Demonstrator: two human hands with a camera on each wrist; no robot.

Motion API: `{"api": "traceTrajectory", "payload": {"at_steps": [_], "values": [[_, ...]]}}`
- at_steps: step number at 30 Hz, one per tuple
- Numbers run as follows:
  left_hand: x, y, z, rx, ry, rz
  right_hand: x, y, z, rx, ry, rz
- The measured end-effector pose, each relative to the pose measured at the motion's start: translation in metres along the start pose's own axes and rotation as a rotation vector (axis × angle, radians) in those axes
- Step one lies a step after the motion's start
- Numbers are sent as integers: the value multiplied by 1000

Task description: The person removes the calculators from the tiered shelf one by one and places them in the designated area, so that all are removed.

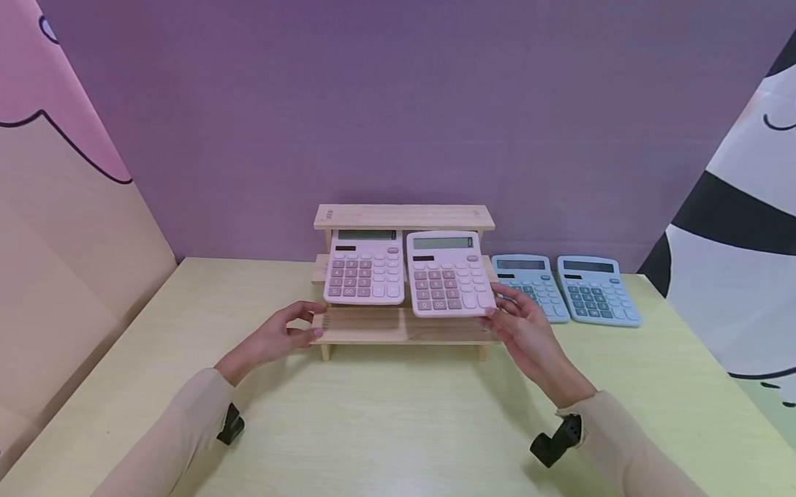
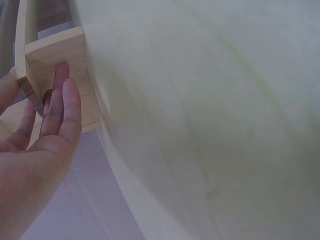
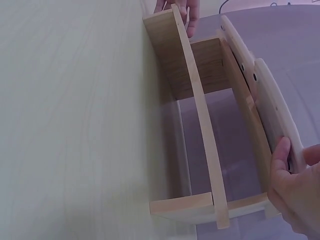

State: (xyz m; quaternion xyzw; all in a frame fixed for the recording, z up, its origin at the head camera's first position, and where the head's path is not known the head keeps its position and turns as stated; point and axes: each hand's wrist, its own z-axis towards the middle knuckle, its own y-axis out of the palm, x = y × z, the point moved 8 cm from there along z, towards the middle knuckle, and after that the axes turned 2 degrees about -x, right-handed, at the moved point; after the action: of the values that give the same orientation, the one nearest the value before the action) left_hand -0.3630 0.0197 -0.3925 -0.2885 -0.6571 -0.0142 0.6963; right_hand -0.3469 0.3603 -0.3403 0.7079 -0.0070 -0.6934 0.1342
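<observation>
A three-tier wooden stand [image 1: 395,327] is on the table before me, and my left hand [image 1: 269,343] grips the left end of its lowest board. The left wrist view shows those fingers [image 2: 70,107] under the board's end. On the middle tier leans a pink calculator [image 1: 366,271], screen up and keys facing me. Beside it, a second pink calculator [image 1: 446,279] tilts slightly. My right hand [image 1: 526,339] pinches its lower right corner, thumb on one face and fingers round the edge. From the right wrist view, the calculator's underside [image 3: 270,107] is close over the middle board.
Two blue calculators [image 1: 535,290] [image 1: 599,292] lie side by side on the table, right of the stand. The stand's top board [image 1: 406,216] rises behind the pink ones. A purple cloth backdrop [image 1: 403,102] closes off the rear, with printed panels at both sides.
</observation>
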Motion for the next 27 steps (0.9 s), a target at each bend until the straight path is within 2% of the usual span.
{"api": "traceTrajectory", "payload": {"at_steps": [8,18,27], "values": [[0,1,1,-2,-4,6,-1,-1,-4,-1,22,15],[0,0,0,2,-4,6,-5,-3,-9,-26,-11,28],[-2,0,1,-1,-5,7,-7,-15,-14,-15,-36,42]]}}
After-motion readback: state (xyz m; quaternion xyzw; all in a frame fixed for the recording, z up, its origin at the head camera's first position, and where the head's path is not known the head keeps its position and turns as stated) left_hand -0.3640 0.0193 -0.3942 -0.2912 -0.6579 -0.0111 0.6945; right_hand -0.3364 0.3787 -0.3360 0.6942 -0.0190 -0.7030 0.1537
